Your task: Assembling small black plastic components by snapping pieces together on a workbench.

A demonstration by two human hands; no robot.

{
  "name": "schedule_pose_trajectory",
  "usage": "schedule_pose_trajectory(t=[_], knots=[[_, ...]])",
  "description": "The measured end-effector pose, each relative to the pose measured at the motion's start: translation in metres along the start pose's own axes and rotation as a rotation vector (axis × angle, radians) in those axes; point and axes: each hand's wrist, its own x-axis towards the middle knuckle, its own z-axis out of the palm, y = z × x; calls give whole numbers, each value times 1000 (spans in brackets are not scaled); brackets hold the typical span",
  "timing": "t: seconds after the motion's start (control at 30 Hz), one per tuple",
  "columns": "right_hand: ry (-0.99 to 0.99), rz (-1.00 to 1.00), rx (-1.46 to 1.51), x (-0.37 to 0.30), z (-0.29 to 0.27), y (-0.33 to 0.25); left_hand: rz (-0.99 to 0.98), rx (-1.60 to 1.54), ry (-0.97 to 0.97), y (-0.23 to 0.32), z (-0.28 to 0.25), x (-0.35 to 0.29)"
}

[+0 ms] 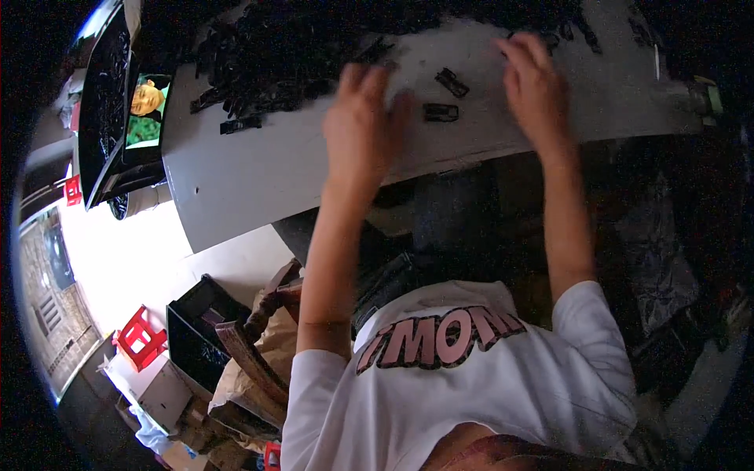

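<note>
My left hand [360, 129] is over the table beside the right edge of a dark pile of small black plastic pieces [275, 71]. It is smeared by motion, but its thumb stands apart from the bent fingers and nothing shows in it. Farther right, my right hand [538, 94] reaches toward the far side, fingers apart, near a few dark pieces [567, 31]. Between my hands, one oblong black piece [441, 112] lies flat, and a second, tilted black piece [452, 82] lies just beyond it. Their exact kind is too dark to make out.
The pale table [243, 184] has its near edge below my forearms. A lit screen [148, 110] stands at its left end, beside a black container [106, 102]. Lower left are a red stool [141, 339], a black crate [200, 314] and a wooden chair [247, 357].
</note>
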Motion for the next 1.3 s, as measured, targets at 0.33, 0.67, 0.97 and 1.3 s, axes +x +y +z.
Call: schedule_pose_trajectory(t=[0.33,0.67,0.97,1.3], knots=[[-127,90,186,-8,-14,30,8,486,23,-14,-5,22],[-44,94,-84,-24,0,6,-226,-274,45,-17,-26,-29],[-86,111,24,-10,14,-41,-277,-640,-48,-19,-31,-56],[-184,115,-255,1,16,-37,-305,-595,-1,-2,-33,-50]])
